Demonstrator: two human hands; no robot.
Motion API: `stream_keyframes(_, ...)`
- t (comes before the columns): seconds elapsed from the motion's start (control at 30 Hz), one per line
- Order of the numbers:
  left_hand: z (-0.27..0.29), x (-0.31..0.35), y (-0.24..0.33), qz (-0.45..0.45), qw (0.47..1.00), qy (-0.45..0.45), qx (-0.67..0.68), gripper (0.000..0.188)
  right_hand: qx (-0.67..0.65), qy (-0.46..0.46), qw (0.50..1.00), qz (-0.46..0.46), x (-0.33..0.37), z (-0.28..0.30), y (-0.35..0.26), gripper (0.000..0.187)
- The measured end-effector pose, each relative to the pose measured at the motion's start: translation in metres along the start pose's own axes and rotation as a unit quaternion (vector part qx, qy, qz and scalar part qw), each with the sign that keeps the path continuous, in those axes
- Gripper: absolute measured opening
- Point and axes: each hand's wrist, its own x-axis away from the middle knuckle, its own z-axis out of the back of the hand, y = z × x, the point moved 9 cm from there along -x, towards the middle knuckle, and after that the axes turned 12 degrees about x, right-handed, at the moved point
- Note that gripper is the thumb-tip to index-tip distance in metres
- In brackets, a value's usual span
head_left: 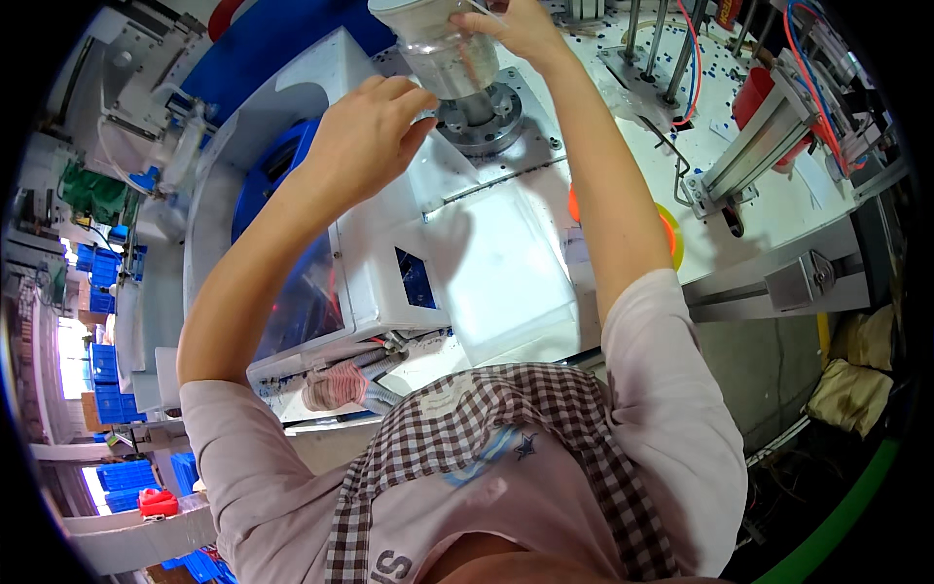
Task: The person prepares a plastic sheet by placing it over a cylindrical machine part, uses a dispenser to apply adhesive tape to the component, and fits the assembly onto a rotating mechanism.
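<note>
A clear round container (443, 60) with a pale rim stands at the top middle, above a round metal flange (496, 122). My right hand (520, 31) is at the container's right side, its fingers bent and overlapping the wall near the rim. A thin white piece (481, 8) shows by those fingers; part of the hand is cut off by the picture's upper edge. Just left of and below the container, my left hand (375, 134) is half curled, the thumb apart from the fingers. Nothing shows between them.
A white machine housing (375, 253) with a blue interior stands left of a bright white panel (506, 273). Small blue bits lie scattered on the white worktop (725, 253). Metal posts (654, 44), a red cup (751, 95) and an aluminium bracket (754, 146) stand at right.
</note>
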Motion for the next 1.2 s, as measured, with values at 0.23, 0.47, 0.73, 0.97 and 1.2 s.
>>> stream_keyframes(0.23,0.001,0.001,-0.074,0.121,0.986,0.071,0.095,0.030,-0.157,-0.148,0.976,-0.002,-0.008,-0.018,0.030,0.071)
stream_keyframes(0.47,-0.029,-0.022,-0.134,0.176,0.939,0.124,0.268,0.079,-0.170,-0.189,0.967,-0.019,-0.002,-0.031,0.019,0.059)
stream_keyframes(0.73,-0.048,-0.049,-0.151,0.182,0.855,0.098,0.475,0.091,-0.367,-0.152,0.916,-0.063,-0.035,-0.013,0.034,0.043)
stream_keyframes(0.97,-0.067,-0.065,-0.146,0.150,0.802,0.063,0.574,0.101,-0.301,-0.214,0.923,-0.108,-0.041,-0.055,0.023,0.079)
stream_keyframes(1.2,-0.062,-0.060,-0.143,0.146,0.835,0.095,0.522,0.098,-0.144,-0.168,0.973,-0.058,-0.036,-0.025,0.024,0.063)
